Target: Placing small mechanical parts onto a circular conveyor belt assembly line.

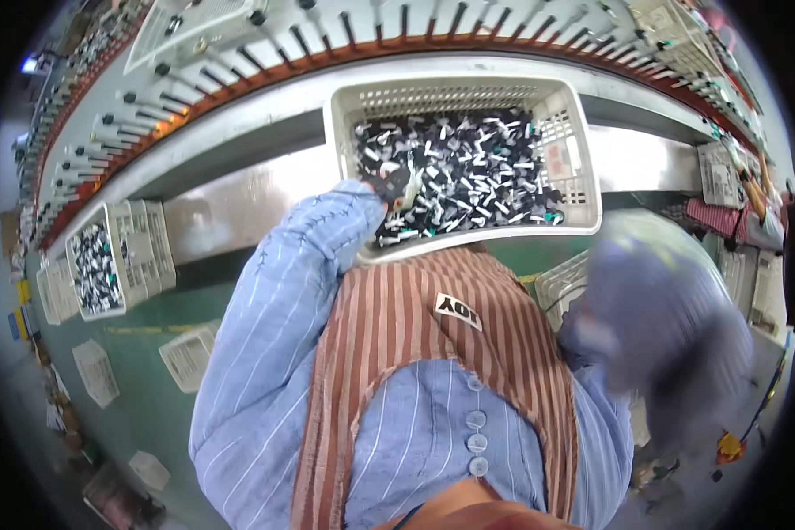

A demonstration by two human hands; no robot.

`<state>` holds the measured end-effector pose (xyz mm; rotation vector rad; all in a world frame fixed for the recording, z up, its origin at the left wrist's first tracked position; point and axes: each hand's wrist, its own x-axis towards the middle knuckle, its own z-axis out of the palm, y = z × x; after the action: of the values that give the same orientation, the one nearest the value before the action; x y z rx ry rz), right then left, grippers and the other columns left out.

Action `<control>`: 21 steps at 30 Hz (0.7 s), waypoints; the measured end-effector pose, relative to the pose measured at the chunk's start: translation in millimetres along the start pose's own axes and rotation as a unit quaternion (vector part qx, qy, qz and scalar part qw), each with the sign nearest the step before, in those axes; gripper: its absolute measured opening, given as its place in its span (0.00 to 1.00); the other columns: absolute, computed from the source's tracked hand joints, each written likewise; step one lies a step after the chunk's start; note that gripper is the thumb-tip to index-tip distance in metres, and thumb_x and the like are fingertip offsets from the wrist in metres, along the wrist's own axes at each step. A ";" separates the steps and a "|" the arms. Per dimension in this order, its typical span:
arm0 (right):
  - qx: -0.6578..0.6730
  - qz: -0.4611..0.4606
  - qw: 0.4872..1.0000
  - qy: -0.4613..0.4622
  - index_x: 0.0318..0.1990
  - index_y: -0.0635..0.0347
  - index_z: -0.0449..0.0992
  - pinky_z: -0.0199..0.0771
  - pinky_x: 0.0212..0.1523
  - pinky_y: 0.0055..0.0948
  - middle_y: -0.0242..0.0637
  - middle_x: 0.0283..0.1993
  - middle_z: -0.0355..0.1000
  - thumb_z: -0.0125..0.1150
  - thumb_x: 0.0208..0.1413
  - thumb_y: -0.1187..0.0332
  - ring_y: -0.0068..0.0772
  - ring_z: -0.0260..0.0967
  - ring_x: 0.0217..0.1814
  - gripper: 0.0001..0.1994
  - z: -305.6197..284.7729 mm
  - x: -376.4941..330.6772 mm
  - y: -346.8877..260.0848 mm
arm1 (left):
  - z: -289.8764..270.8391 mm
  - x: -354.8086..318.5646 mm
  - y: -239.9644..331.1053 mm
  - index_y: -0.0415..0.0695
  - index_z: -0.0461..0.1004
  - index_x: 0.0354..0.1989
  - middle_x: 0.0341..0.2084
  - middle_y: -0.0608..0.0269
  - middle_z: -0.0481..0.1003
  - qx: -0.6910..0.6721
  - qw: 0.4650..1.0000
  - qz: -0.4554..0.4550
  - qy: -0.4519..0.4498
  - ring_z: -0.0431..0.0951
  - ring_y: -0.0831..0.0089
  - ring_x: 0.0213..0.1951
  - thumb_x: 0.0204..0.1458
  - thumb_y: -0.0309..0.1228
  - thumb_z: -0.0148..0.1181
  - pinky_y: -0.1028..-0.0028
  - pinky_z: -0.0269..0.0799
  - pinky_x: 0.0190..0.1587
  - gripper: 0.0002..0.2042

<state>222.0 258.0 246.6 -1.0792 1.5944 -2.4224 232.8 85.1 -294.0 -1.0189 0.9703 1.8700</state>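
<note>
My left hand [393,189], dark-gloved below a blue striped sleeve, reaches over the left side of a white plastic basket [583,132]. Its fingers are bent down and drawn together at the heap of small black-and-white parts [477,168], a few of them green. Whatever the fingertips hold is too small to make out. My right sleeve [602,433] runs along my right side behind a large blurred blue-grey shape [671,300]. I cannot tell what that shape is, and my right hand does not show clearly.
Beyond the basket, a metal bench [238,199] borders a long reddish rail [371,49] with upright dark-tipped holders. Another crate of parts [97,265] stands at left, with white crates [188,358] on the green floor. At far right, a person's arm [755,199] is beside a small crate [720,175].
</note>
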 end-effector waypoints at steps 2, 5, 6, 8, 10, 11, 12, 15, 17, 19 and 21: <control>0.179 -0.450 0.874 -0.038 0.37 0.63 0.81 0.73 0.32 0.34 0.38 0.38 0.78 0.57 0.51 0.74 0.36 0.73 0.32 0.08 3.0 7.1 -10.7 | 4.7 -13.6 0.0 0.50 0.69 0.60 0.52 0.57 0.77 0.013 1.000 0.001 -0.006 0.78 0.58 0.51 0.59 0.49 0.51 0.55 0.73 0.56 0.24; 0.082 -0.400 0.881 -0.238 0.40 0.68 0.81 0.79 0.35 0.46 0.42 0.45 0.79 0.60 0.49 0.82 0.42 0.78 0.41 0.11 0.1 -8.6 -31.3 | 19.4 -37.6 0.7 0.50 0.69 0.60 0.52 0.58 0.77 0.024 0.999 0.016 -0.023 0.78 0.58 0.51 0.60 0.49 0.50 0.55 0.72 0.56 0.24; 0.084 -0.407 0.877 -0.241 0.40 0.68 0.81 0.79 0.35 0.46 0.42 0.45 0.79 0.60 0.49 0.82 0.42 0.78 0.41 0.11 -2.8 -11.9 -28.9 | 14.3 -47.3 2.0 0.50 0.69 0.60 0.52 0.58 0.77 0.019 0.999 0.023 -0.017 0.78 0.58 0.51 0.60 0.49 0.50 0.55 0.72 0.57 0.24; 0.065 -0.379 0.888 -0.252 0.41 0.67 0.81 0.79 0.35 0.44 0.42 0.44 0.79 0.60 0.50 0.80 0.41 0.78 0.40 0.10 1.7 0.9 -25.9 | 36.2 -53.8 11.0 0.50 0.69 0.60 0.52 0.58 0.77 0.023 0.999 0.030 -0.028 0.77 0.59 0.52 0.61 0.48 0.50 0.55 0.72 0.57 0.23; 0.076 -0.348 0.896 -0.265 0.41 0.66 0.81 0.78 0.35 0.43 0.41 0.43 0.79 0.60 0.51 0.79 0.41 0.77 0.39 0.10 4.9 -22.3 -42.9 | 28.9 -65.0 14.4 0.49 0.69 0.60 0.52 0.58 0.77 0.003 0.999 0.041 -0.018 0.77 0.59 0.52 0.61 0.48 0.49 0.55 0.72 0.57 0.23; 0.072 -0.332 0.901 -0.269 0.42 0.66 0.81 0.78 0.35 0.42 0.41 0.43 0.79 0.60 0.51 0.79 0.40 0.77 0.39 0.10 -2.6 -23.6 -49.4 | 31.6 -69.9 13.2 0.49 0.69 0.60 0.52 0.58 0.77 0.000 0.999 0.044 -0.020 0.77 0.59 0.52 0.61 0.47 0.49 0.55 0.71 0.57 0.22; 0.068 -0.315 0.906 -0.273 0.42 0.66 0.81 0.78 0.35 0.41 0.41 0.42 0.78 0.60 0.52 0.78 0.40 0.77 0.38 0.10 -0.4 -24.3 -46.3 | 34.4 -74.6 11.8 0.49 0.69 0.60 0.52 0.59 0.77 -0.003 0.999 0.046 -0.022 0.77 0.59 0.52 0.61 0.47 0.49 0.55 0.71 0.58 0.22; 0.088 -0.271 0.913 -0.292 0.43 0.65 0.80 0.78 0.35 0.39 0.41 0.41 0.78 0.60 0.53 0.76 0.39 0.76 0.37 0.10 -12.7 -37.4 -50.9 | 21.1 -92.1 14.6 0.49 0.69 0.59 0.53 0.59 0.77 -0.034 0.997 0.065 -0.003 0.77 0.59 0.53 0.62 0.47 0.48 0.55 0.71 0.58 0.22; 0.092 -0.235 0.921 -0.297 0.43 0.64 0.80 0.77 0.35 0.38 0.41 0.40 0.78 0.60 0.54 0.75 0.38 0.76 0.36 0.10 -9.1 -33.5 -42.9 | 28.5 -92.9 18.7 0.49 0.69 0.59 0.53 0.59 0.76 -0.048 0.997 0.067 0.004 0.77 0.59 0.53 0.62 0.46 0.48 0.54 0.70 0.58 0.21; 0.099 -0.198 0.927 -0.302 0.44 0.63 0.80 0.77 0.35 0.37 0.40 0.39 0.78 0.60 0.55 0.73 0.37 0.76 0.35 0.10 -15.0 -52.5 -53.1 | 29.7 -96.7 19.8 0.49 0.69 0.59 0.53 0.59 0.76 -0.065 0.995 0.069 0.014 0.76 0.59 0.53 0.63 0.46 0.48 0.54 0.70 0.59 0.21; 0.087 -0.161 0.935 -0.303 0.44 0.63 0.80 0.77 0.35 0.35 0.40 0.38 0.78 0.60 0.56 0.72 0.37 0.75 0.35 0.10 -49.5 -51.6 -60.6 | 45.2 -101.0 28.2 0.49 0.69 0.59 0.53 0.60 0.76 -0.069 0.995 0.068 0.009 0.76 0.59 0.54 0.63 0.45 0.47 0.54 0.70 0.59 0.20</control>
<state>252.3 345.9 258.4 -1.9251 1.0470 -2.0154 232.6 86.2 -179.9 -1.0745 0.9522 2.0666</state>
